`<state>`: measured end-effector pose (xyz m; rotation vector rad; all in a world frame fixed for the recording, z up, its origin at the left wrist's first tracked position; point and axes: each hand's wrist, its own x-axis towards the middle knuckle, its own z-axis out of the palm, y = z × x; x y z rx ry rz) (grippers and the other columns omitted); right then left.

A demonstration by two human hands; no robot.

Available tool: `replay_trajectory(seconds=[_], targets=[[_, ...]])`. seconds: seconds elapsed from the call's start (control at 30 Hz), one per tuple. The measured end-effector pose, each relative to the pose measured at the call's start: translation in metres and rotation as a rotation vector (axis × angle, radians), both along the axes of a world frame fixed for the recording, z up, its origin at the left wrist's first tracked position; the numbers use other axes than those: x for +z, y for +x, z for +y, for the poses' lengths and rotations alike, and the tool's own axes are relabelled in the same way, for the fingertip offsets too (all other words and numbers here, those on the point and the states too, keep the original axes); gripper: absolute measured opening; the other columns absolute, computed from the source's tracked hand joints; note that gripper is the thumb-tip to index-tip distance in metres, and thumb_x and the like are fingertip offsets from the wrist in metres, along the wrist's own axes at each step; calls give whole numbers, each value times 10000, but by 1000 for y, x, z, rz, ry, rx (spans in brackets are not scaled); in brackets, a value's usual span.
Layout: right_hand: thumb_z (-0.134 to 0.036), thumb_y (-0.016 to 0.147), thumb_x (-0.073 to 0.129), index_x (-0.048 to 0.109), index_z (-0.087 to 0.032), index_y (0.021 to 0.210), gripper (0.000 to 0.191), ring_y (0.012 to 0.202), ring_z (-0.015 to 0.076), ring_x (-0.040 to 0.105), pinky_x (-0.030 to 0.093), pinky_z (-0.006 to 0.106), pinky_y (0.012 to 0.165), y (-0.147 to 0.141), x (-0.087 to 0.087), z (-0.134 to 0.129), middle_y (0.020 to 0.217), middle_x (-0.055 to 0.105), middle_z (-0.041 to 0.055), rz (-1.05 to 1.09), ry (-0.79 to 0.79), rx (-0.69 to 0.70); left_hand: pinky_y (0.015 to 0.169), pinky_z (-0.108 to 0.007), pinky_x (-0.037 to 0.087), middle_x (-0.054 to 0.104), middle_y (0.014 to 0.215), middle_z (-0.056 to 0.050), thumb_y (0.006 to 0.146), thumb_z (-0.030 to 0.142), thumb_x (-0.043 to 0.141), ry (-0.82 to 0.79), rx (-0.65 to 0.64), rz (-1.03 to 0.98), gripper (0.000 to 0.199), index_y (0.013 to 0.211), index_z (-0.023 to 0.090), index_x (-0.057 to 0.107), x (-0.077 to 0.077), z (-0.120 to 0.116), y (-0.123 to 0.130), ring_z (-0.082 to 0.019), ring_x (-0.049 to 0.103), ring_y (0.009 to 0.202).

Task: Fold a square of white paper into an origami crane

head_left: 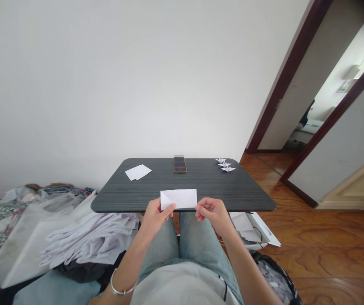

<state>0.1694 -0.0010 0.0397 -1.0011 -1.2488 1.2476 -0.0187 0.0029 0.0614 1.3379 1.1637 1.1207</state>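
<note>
A white sheet of paper (182,198), folded into a long rectangle, is held up at the near edge of the dark table (144,190). My left hand (159,215) pinches its left end, the thumb lying on the front face. At the lower right corner, the fingertips of my right hand (212,212) are closed on the paper. A faint slanting crease shows near the left end. Several folded white paper cranes (228,169) stand at the table's far right. Two or so loose white paper squares (138,172) lie overlapping at the far left.
A phone (180,164) rests at the table's back middle, near the white wall. Piled clothes (89,239) and plastic bags fill the left floor side. To the right are a white box (248,231), a black bag (275,275) and a doorway.
</note>
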Motion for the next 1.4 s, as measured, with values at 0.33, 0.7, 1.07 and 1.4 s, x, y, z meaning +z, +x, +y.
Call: replay_trajectory(seconds=[0.33, 0.7, 1.07, 1.4], targets=[[-336, 674, 682, 602, -146, 625, 212, 404, 90, 554, 449, 192, 423, -1, 1, -1, 506, 637, -1, 25, 7, 16, 391, -181, 337, 624, 586, -40, 713, 387, 612, 116, 0, -48, 281, 656, 112, 603, -9, 3, -5, -89, 489, 464], [-389, 700, 657, 591, -171, 671, 229, 542, 151, 616, 454, 220, 477, -9, -3, 3, 562, 640, 22, -64, 116, -123, 430, -195, 419, 663, 651, -69, 738, 374, 597, 149, 9, -29, 275, 771, 106, 647, -6, 1, -5, -133, 570, 550], [-354, 750, 614, 600, -182, 662, 194, 533, 163, 614, 475, 250, 530, -11, -2, -2, 543, 633, 14, -166, 231, -203, 505, -217, 463, 647, 708, -23, 622, 326, 699, 75, -9, -172, 274, 793, 136, 601, -3, 0, -1, -144, 587, 635], [-302, 739, 623, 615, -189, 623, 162, 545, 141, 535, 430, 235, 511, -13, -5, 0, 583, 588, -1, -240, 369, -237, 495, -208, 375, 605, 527, -5, 600, 287, 708, 108, 41, -27, 184, 602, 118, 634, 5, -7, 9, -115, 516, 506]])
